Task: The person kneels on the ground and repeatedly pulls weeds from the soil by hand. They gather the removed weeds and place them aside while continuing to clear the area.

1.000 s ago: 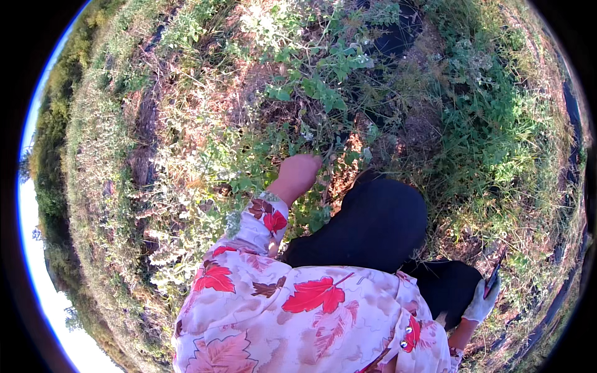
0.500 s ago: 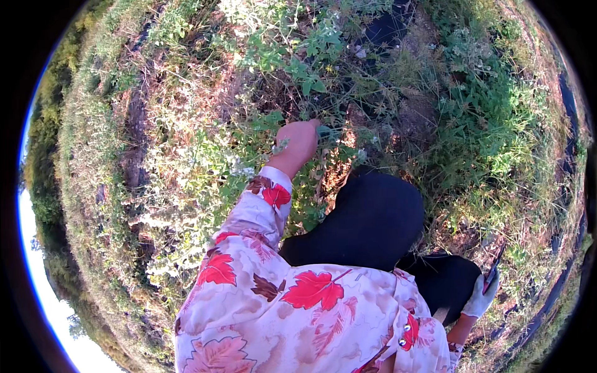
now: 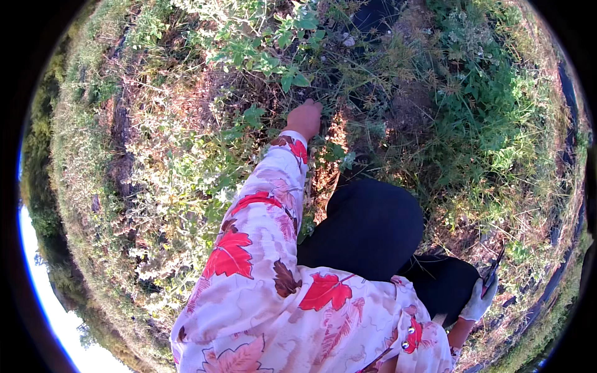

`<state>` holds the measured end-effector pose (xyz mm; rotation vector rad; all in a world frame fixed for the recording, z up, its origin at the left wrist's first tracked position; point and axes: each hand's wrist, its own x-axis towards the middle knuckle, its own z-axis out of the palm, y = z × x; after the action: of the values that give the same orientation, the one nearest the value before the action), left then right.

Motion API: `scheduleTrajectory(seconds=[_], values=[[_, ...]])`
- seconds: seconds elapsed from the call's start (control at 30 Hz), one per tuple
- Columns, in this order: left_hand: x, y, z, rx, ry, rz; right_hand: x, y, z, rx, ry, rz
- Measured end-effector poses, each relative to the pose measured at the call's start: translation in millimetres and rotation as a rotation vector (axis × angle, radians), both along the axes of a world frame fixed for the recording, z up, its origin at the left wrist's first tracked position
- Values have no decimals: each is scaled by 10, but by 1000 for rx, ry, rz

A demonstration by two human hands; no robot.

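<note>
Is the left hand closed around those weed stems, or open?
Closed. The left hand is curled into a fist among the leafy weeds at their base; whether stems are actually inside the fist cannot be told.

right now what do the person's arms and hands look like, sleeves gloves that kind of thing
The left arm wears a loose pale sleeve printed with red and brown leaves, ending at a cuff; the left hand is bare. The right hand wears a white glove, and the right sleeve has the same leaf print.
</note>
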<state>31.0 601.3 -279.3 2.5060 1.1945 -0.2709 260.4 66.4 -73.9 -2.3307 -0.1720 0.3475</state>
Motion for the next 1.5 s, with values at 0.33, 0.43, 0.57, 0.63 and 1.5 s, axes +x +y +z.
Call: scheduleTrajectory(seconds=[0.33, 0.43, 0.57, 0.63, 1.5], values=[[-335, 422, -104, -475, -701, 637, 49, -37, -29, -82, -40, 45], [-369, 239, 100, -649, -921, 1008, 50, -50, -17, -61, -15, 26], [-479, -155, 219, -715, -852, 959, 28, -14, -6, -5, 4, 3], [-434, -571, 292, -688, -743, 868, 21, 6, -38, 47, 13, -13], [-1999, -120, 1115, -669, -1055, 912, 60, -183, -134, 76, -54, 35]])
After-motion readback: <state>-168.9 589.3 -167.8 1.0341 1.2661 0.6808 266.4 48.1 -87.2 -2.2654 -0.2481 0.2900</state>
